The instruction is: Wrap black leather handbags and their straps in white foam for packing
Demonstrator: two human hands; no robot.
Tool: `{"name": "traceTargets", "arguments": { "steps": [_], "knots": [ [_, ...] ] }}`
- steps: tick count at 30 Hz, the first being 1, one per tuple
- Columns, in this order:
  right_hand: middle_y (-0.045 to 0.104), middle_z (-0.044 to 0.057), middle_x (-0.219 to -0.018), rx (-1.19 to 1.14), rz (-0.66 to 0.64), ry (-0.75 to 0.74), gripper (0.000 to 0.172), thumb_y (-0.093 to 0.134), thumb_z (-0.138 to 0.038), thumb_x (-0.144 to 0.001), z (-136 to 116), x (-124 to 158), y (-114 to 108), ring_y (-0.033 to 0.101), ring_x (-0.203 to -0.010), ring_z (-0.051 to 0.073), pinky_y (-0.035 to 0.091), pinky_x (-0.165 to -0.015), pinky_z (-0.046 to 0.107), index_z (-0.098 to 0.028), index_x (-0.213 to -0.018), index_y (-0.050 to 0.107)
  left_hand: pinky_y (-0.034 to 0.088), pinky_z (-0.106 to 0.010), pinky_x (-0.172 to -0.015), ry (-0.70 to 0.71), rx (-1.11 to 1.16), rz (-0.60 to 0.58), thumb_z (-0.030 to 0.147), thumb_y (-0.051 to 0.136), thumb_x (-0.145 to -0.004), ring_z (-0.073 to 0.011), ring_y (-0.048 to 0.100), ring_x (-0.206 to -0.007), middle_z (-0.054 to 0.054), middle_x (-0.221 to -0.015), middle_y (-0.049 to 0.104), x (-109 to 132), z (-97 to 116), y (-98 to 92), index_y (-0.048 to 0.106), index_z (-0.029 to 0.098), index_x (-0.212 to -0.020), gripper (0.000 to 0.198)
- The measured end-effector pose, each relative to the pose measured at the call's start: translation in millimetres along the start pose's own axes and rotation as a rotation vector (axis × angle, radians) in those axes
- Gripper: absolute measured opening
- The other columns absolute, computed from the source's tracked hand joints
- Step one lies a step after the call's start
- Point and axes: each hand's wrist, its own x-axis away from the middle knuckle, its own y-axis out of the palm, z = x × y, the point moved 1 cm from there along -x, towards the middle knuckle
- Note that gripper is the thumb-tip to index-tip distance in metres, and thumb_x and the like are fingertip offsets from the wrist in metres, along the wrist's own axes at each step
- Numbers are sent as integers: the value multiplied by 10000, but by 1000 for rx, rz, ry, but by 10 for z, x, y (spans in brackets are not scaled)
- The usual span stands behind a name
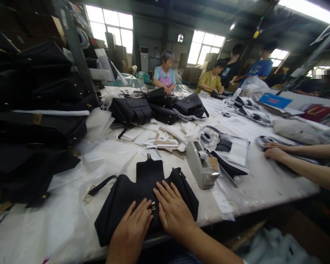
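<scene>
A black handbag [118,194] lies at the table's front edge, its flap [150,170] folded back away from me. My left hand [133,225] rests flat on the bag's front panel, fingers stretched out. Just right of the small gold clasp [153,205], my right hand [174,207] also presses flat on the bag with its fingers spread. A strap with a gold buckle [87,194] sticks out from the bag's left side. Neither hand grips anything.
A grey tape dispenser [200,168] stands right of the bag, beside a wrapped black bag [231,156]. Black bags [35,124] are piled at left. Loose cards [165,141] lie ahead. A co-worker's hands [276,151] work at right; other people sit across the table.
</scene>
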Motion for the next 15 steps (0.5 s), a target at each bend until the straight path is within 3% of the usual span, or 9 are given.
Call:
{"name": "traceTargets", "arguments": {
  "steps": [6, 9, 13, 15],
  "knots": [
    [478, 70, -1491, -68, 41, -27, 465, 445, -190, -958, -48, 69, 11, 362, -1420, 236, 265, -1200, 469, -174, -1419, 504, 555, -345, -976, 97, -29, 89, 143, 473, -963, -202, 666, -1135, -62, -1218, 712, 131, -53, 87, 627, 158, -1198, 281],
    [558, 75, -1420, -168, 9, -26, 403, 514, -233, -937, -4, -5, -108, 453, -1359, 260, 330, -1162, 453, -191, -1327, 606, 550, -299, -970, 124, -56, 101, 135, 449, -962, -177, 673, -1119, -56, -1205, 719, 135, -58, 83, 634, 158, -1201, 303],
    [741, 23, -1124, -332, -214, -195, 270, 560, -273, -936, 219, -449, -472, 673, -1070, 188, 490, -977, 269, -246, -1153, 720, 531, -255, -977, 182, -90, 117, 120, 416, -971, -145, 669, -1121, -39, -1206, 719, 102, -69, 65, 650, 156, -1176, 313],
    [750, 11, -1090, -234, -161, -103, 248, 565, -268, -944, 455, -813, -676, 694, -997, 170, 497, -924, 237, -254, -1134, 724, 525, -251, -981, 213, -113, 104, 130, 424, -978, -143, 663, -1132, -32, -1221, 712, 94, -111, 77, 651, 161, -1181, 306]
  ]
}}
